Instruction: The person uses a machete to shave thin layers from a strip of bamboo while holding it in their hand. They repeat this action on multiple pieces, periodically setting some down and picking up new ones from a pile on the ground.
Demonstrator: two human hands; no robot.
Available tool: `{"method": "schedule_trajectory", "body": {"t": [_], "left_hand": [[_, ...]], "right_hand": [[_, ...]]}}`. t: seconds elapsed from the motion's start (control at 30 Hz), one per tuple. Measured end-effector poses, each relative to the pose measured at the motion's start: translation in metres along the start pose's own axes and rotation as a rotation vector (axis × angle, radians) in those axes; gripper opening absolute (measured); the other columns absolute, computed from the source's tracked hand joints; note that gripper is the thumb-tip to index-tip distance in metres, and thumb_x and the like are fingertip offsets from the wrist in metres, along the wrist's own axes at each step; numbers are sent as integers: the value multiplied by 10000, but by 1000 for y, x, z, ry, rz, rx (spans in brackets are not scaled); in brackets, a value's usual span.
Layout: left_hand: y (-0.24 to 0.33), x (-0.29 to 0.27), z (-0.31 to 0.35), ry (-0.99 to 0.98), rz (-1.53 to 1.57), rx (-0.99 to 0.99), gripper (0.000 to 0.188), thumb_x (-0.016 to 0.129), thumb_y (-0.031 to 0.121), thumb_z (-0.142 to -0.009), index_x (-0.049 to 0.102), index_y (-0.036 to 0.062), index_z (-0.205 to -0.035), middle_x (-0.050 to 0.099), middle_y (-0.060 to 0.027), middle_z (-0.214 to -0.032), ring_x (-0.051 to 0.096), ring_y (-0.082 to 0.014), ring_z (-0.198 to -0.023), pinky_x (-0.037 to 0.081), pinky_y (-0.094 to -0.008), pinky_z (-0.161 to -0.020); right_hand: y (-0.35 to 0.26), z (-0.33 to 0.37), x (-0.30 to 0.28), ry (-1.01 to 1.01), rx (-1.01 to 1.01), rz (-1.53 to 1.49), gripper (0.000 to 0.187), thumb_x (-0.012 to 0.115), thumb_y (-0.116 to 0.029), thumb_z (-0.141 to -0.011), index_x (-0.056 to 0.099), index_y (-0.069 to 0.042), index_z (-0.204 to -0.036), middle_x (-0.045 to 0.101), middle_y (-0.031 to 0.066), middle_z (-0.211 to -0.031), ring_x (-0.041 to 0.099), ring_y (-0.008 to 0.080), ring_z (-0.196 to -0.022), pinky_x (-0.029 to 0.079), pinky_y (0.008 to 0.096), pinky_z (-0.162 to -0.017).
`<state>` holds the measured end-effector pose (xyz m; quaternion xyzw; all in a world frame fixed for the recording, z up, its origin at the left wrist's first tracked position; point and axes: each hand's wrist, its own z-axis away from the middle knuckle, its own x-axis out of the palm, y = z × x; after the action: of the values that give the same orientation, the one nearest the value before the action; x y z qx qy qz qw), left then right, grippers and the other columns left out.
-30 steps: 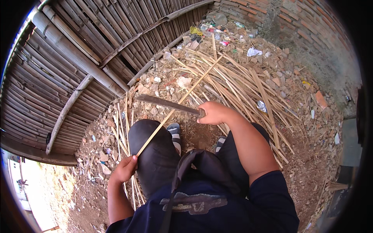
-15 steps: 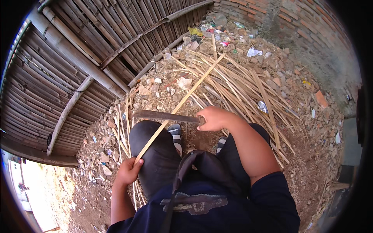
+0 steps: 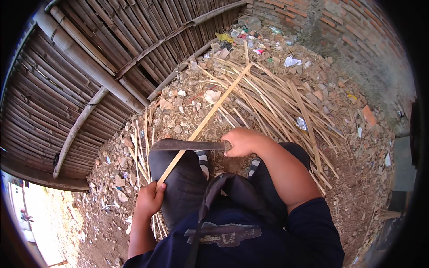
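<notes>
One strip (image 3: 210, 115) slants from the pinching fingers of your left hand (image 3: 149, 199), away and rightward over your left knee (image 3: 161, 161), crossed by the knife (image 3: 203, 145) your right hand's (image 3: 242, 142) fingers grip.

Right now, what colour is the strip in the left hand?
The strip is pale yellow-tan; it shows best in the head view.

The dirt ground (image 3: 346, 201) bears pale strips (image 3: 270, 100), rubble (image 3: 369, 115), litter (image 3: 292, 61).
</notes>
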<state>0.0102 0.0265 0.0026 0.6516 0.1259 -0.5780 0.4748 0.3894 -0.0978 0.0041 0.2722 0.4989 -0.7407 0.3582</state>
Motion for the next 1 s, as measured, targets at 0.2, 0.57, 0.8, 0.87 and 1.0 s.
{"method": "schedule_trajectory", "body": {"t": [0.2,0.57,0.8,0.87,1.0], "left_hand": [[-3,9,-2,81,-36,79,480,647,381,-1010,566,7,-721,605,-236,-629,616,-468,-617,466,-513,-569],[-10,7,1,35,65,48,482,650,362,-1016,553,-2,-716,565,-203,-586,575,-394,-545,447,-471,-550],[-5,9,-1,74,30,79,487,646,379,-1017,549,7,-719,576,-214,-598,600,-418,-570,462,-478,-558],[-7,10,-1,70,39,71,487,645,382,-1016,550,8,-721,579,-215,-601,604,-422,-575,465,-479,-560],[-7,9,-1,38,54,42,504,634,404,-1022,556,6,-723,577,-207,-594,599,-404,-564,461,-472,-557]], "right_hand": [[57,-6,-14,250,202,-138,500,754,-303,-797,704,-18,-1206,714,258,-1119,688,394,-1082,542,453,-947],[5,-4,1,39,-67,16,421,774,-326,-800,737,-98,-1152,731,210,-1085,689,398,-1058,548,483,-907],[55,-1,-15,312,213,-123,452,770,-325,-816,722,-66,-1184,730,223,-1085,694,380,-1052,551,450,-908],[36,4,-15,280,202,-118,437,764,-312,-818,723,-66,-1176,732,218,-1070,697,381,-1042,553,455,-906],[5,4,4,176,89,19,373,746,-304,-826,731,-101,-1138,742,190,-1037,704,385,-1018,561,487,-889]]}}
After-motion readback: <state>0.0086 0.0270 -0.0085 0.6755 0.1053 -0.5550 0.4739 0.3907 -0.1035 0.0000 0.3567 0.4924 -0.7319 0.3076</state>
